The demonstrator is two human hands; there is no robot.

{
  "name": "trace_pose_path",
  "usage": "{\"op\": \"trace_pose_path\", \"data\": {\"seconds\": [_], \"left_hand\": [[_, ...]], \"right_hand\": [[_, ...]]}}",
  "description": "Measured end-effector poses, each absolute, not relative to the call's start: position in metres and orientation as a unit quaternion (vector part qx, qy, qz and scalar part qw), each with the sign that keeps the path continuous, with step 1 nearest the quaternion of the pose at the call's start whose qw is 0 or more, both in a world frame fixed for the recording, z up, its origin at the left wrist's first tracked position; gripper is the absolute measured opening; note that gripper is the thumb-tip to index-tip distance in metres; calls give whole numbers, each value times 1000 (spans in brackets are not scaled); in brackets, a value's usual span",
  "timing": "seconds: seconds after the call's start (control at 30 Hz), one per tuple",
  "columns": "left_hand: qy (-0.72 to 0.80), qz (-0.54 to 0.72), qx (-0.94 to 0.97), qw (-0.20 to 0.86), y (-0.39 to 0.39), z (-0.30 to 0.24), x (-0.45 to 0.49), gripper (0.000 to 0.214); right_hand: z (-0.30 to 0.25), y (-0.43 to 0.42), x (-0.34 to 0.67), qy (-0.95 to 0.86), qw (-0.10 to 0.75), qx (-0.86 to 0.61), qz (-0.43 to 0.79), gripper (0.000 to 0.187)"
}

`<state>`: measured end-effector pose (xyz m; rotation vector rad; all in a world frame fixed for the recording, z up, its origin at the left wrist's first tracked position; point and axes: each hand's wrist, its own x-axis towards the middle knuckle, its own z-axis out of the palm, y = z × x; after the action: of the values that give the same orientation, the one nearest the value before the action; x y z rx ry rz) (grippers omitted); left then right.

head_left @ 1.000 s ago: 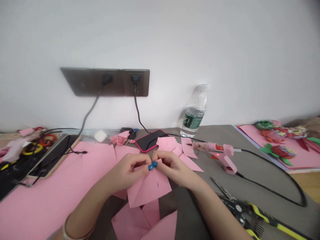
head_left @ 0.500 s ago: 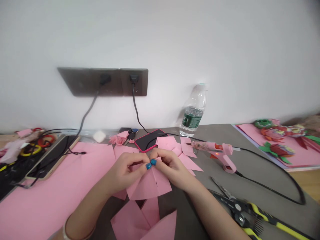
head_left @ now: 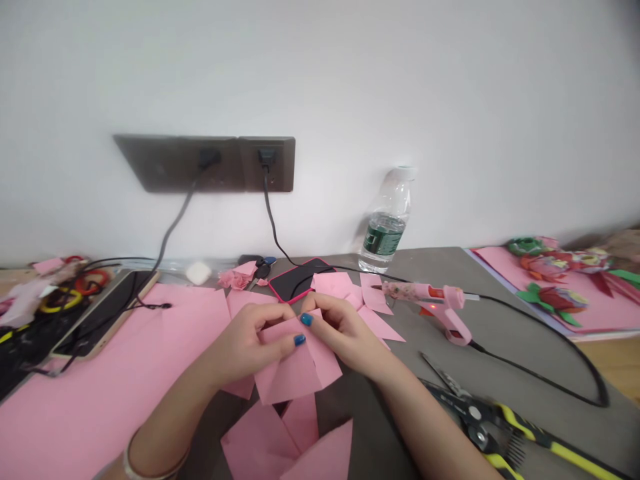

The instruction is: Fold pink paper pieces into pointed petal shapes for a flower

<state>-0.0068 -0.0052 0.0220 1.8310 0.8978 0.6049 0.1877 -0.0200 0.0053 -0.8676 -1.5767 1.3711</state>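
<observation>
And now a folded pink paper [head_left: 287, 383] is being gripped by both hands, the fingers clamped on it: the left hand [head_left: 247, 343] is pinching it with the thumb across the near face, the right hand [head_left: 353, 337] with the thumb at the top edge, the two thumbs just apart. Below the fingers, loose paper pieces [head_left: 265, 437] are being shown on the grey surface [head_left: 500, 327]. Left of the fingers a large pink sheet [head_left: 125, 380] is lying, and beyond it a pale-edged phone [head_left: 103, 317] is being crossed by a black cable [head_left: 175, 230]. Just beyond the fingers a pink-edged phone [head_left: 297, 280] is resting; farther right, a water bottle [head_left: 384, 233] is standing. Right of the fingers a pink glue gun [head_left: 425, 293] is glowing red, and, nearer, yellow-handled pliers [head_left: 475, 420] are being partly hidden by the right forearm.
</observation>
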Motion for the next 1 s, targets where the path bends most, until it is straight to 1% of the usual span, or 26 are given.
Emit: {"op": "trace_pose_path", "data": {"seconds": [0.2,0.37,0.5,0.6,0.83,1.0], "left_hand": [[378,246,751,482,-5,21,-6,12],[386,276,759,447,-4,20,-6,21],[397,281,756,438,-3,21,-6,21],[400,266,756,445,-3,21,-6,21],[401,283,762,422,-4,18,-5,28],[393,309,767,403,-5,19,-5,30]], "right_hand": [[5,-20,185,-628,435,-357,538,29],[1,-18,183,-617,461,-360,526,32],[0,-18,185,-615,431,-367,549,39],[1,-18,186,-624,427,-376,536,41],[-1,-20,179,-631,459,-407,475,39],[-2,-19,175,-604,482,-412,482,40]]}}
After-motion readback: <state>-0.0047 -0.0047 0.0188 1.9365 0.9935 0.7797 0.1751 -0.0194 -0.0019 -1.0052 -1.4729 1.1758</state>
